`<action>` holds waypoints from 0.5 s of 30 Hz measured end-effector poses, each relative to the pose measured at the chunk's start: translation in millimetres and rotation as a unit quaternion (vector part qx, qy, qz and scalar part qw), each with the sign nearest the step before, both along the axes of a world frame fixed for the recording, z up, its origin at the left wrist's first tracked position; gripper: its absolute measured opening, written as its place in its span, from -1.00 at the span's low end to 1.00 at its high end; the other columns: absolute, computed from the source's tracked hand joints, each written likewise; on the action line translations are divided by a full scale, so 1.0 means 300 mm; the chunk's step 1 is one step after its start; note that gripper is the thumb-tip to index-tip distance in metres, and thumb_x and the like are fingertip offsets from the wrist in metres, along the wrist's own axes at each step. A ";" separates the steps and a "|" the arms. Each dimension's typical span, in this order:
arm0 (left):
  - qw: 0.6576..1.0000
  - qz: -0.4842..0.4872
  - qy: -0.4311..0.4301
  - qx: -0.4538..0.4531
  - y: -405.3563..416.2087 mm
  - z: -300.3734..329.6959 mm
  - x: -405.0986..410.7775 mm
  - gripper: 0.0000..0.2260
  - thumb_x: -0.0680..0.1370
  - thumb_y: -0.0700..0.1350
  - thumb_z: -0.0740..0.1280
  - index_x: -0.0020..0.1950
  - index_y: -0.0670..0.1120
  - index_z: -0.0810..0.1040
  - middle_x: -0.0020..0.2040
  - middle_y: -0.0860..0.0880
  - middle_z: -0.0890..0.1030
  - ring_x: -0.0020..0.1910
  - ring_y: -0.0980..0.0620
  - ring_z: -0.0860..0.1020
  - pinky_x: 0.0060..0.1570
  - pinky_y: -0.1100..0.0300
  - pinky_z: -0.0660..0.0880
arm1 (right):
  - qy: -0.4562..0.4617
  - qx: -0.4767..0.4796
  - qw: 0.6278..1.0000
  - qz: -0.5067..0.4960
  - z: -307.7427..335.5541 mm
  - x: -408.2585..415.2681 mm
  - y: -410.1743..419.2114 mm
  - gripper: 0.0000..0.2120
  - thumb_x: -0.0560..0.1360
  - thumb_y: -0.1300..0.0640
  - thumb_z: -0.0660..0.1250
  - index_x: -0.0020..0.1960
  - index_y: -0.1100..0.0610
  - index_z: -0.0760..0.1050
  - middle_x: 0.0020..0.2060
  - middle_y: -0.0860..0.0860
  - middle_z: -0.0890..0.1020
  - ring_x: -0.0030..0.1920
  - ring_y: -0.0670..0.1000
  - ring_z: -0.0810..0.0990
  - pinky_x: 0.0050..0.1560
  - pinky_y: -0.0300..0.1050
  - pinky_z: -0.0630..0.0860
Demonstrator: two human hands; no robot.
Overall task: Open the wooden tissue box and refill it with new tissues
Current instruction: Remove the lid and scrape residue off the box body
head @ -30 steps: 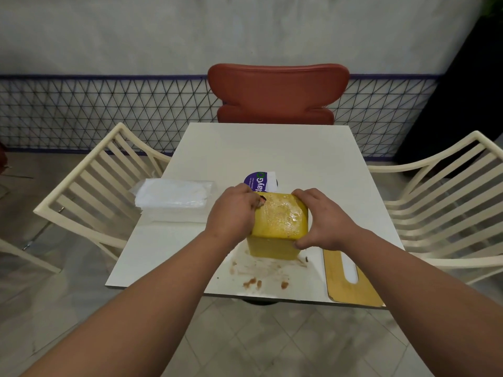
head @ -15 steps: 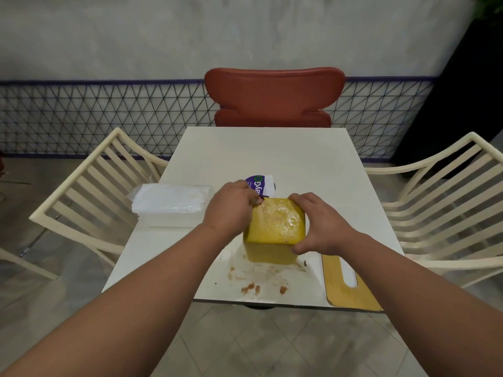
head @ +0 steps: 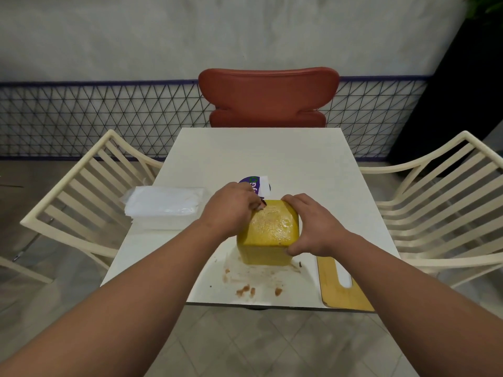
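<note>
A yellow wooden tissue box [head: 268, 235] stands on the white table [head: 258, 159] near its front edge, its top face rough and shiny. My left hand [head: 231, 208] grips the box's left top edge, and my right hand [head: 313, 227] grips its right side. A flat wooden lid [head: 345, 287] with a long slot lies at the table's front right corner. A clear-wrapped pack of white tissues [head: 164, 204] rests at the table's left edge. A purple and white wrapper [head: 255, 183] lies just behind my left hand, partly hidden.
Brown crumbs and smears [head: 246, 288] mark the table in front of the box. A red chair [head: 268, 96] stands at the far side, and cream slatted chairs [head: 89, 186] [head: 441, 202] flank the table. A wire mesh fence [head: 68, 118] runs along the wall.
Both hands have stayed on the box, which has shifted only slightly. The view has dipped a little.
</note>
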State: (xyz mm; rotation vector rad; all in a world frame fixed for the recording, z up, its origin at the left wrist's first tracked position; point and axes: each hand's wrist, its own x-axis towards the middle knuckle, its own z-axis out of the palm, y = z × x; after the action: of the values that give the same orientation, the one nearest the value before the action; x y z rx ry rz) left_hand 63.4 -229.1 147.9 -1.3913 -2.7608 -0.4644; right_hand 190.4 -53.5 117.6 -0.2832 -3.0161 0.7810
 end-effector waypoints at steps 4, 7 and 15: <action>1.000 -0.006 -0.008 0.020 0.073 -0.025 0.052 -0.79 0.59 -0.07 0.24 0.09 0.02 0.66 0.03 0.02 0.57 0.04 -0.05 0.45 -0.01 0.02 0.44 | 0.008 -0.003 1.000 -0.003 -0.003 -0.001 0.001 0.09 0.07 -0.04 0.60 0.50 -0.01 0.17 0.27 -0.12 0.30 0.21 -0.05 0.36 0.10 -0.11 0.47; 0.999 -0.030 -0.014 0.021 0.096 -0.023 0.064 -0.80 0.59 -0.06 0.25 0.10 0.05 0.65 0.00 0.05 0.56 0.04 -0.02 0.45 -0.04 0.00 0.46 | 0.013 -0.004 1.000 0.001 -0.001 -0.003 0.000 0.06 0.06 -0.03 0.60 0.48 -0.02 0.20 0.22 -0.13 0.31 0.18 -0.06 0.38 0.07 -0.07 0.50; 1.000 0.007 -0.002 0.020 -0.001 -0.024 0.000 -0.79 0.60 -0.04 0.24 0.10 0.03 0.65 0.04 0.01 0.58 0.06 -0.06 0.47 0.00 0.07 0.43 | 0.001 0.000 1.000 -0.002 0.004 0.000 -0.001 0.10 0.08 -0.05 0.62 0.50 -0.03 0.14 0.31 -0.11 0.29 0.24 -0.03 0.36 0.12 -0.07 0.47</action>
State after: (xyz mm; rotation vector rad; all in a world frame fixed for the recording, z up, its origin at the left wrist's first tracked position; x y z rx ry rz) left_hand 63.4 -229.4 140.8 -1.3644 -2.7462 -0.5190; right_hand 190.4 -53.6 118.8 -0.2882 -3.0123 0.7802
